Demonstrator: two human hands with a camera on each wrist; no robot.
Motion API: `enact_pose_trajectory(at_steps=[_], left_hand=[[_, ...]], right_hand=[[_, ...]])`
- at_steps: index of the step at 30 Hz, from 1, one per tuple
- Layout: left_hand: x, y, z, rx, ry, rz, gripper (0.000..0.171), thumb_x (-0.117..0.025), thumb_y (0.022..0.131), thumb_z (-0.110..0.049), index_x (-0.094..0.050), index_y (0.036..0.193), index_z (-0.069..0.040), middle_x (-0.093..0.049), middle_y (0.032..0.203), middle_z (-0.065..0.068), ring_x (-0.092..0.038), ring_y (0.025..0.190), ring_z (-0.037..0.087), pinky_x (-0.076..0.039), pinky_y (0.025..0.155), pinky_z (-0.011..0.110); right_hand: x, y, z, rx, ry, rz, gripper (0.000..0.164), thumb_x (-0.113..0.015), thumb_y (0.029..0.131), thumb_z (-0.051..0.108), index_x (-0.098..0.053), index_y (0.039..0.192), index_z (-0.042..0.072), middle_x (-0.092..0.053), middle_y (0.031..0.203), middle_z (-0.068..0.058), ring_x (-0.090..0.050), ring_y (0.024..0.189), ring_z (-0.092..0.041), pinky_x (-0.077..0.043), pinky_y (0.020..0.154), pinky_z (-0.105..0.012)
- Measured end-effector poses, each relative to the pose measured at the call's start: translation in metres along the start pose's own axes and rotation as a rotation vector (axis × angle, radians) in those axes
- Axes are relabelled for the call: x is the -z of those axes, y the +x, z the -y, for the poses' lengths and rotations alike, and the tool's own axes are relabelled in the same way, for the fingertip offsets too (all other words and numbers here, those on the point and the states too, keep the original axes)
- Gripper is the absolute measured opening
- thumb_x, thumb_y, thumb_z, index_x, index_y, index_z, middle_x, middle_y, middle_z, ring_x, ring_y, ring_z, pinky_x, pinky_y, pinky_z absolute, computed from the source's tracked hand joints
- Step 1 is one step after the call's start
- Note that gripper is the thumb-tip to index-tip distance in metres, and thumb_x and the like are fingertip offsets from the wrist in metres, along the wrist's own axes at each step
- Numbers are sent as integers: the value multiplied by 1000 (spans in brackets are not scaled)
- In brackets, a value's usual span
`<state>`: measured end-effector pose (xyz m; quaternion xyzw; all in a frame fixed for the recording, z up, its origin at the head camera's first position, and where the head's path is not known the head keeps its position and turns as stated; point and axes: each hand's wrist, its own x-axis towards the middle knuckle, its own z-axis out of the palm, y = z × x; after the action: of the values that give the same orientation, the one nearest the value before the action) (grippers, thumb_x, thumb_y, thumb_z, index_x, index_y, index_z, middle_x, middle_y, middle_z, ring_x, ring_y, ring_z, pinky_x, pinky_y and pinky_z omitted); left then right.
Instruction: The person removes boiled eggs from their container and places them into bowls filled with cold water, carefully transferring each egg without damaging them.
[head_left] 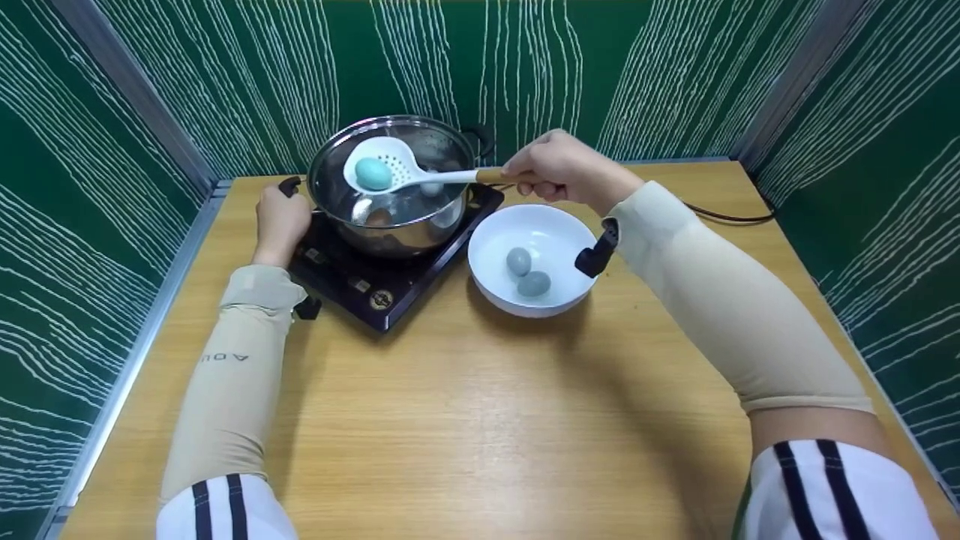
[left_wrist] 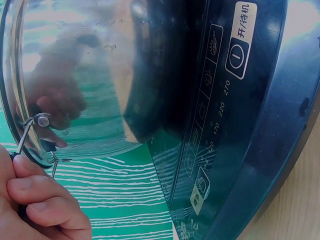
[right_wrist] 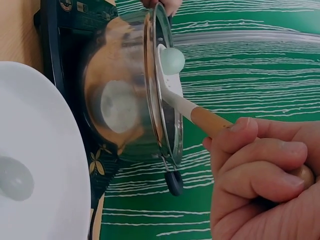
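My right hand grips the wooden handle of a white slotted spoon. A pale blue-green egg rests in the spoon's bowl, above the mouth of a steel pot. With curled fingers my left hand holds the pot's black side handle; the left wrist view shows those fingers close up. Just below the right forearm stands a white bowl with two bluish-grey eggs, one egg touching or nearly touching the other egg.
Under the pot is a black induction cooker with printed controls. A dark cable runs along the back right of the wooden table. Green walls with white streaks enclose the back and sides.
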<state>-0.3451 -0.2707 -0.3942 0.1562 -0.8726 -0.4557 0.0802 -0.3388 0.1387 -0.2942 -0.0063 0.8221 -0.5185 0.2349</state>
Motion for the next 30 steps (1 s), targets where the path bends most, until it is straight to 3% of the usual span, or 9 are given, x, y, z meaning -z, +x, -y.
enact_pose_trajectory(at_steps=[3,7,14,20,27,30], left_hand=[[0,0,1,-10,4,-14,22,-37,104,-13,-53,117,-4,-45,108,7,-46,105,26,-37,95,37],[0,1,2,-24,-1,-21,11,-38,103,-12,-48,100,-10,-40,100,6,-43,96,27,-36,88,37],[0,1,1,-18,-5,-21,11,-39,104,-14,-42,93,-15,-36,95,3,-41,91,25,-33,83,35],[0,2,0,-46,34,-47,19,-39,100,-10,-40,81,-16,-33,77,-2,-33,76,24,-31,75,37],[1,0,0,-13,2,-15,8,-38,101,-12,-38,93,-16,-34,92,3,-37,84,25,-31,79,37],[1,0,1,-10,8,-16,10,-39,101,-12,-39,92,-15,-35,91,4,-37,83,25,-32,79,37]], right_hand=[[6,-6,-1,15,-5,-7,24,-65,109,22,-76,122,6,-63,75,1,-42,53,-10,-34,52,-23],[13,-13,-2,28,-12,-23,24,-65,108,22,-75,122,4,-63,74,1,-41,52,-11,-33,52,-23],[26,-21,-5,30,-20,-45,17,-67,108,23,-76,112,9,-64,73,1,-42,51,-11,-34,50,-24],[36,-27,-8,15,-16,-66,20,-66,108,23,-76,116,8,-64,73,1,-42,52,-11,-34,50,-24],[47,-33,-12,4,-17,-71,25,-66,108,24,-72,124,6,-64,73,1,-42,51,-11,-33,50,-24],[51,-36,-14,2,-15,-72,25,-66,108,24,-73,123,6,-64,73,1,-42,51,-11,-33,50,-24]])
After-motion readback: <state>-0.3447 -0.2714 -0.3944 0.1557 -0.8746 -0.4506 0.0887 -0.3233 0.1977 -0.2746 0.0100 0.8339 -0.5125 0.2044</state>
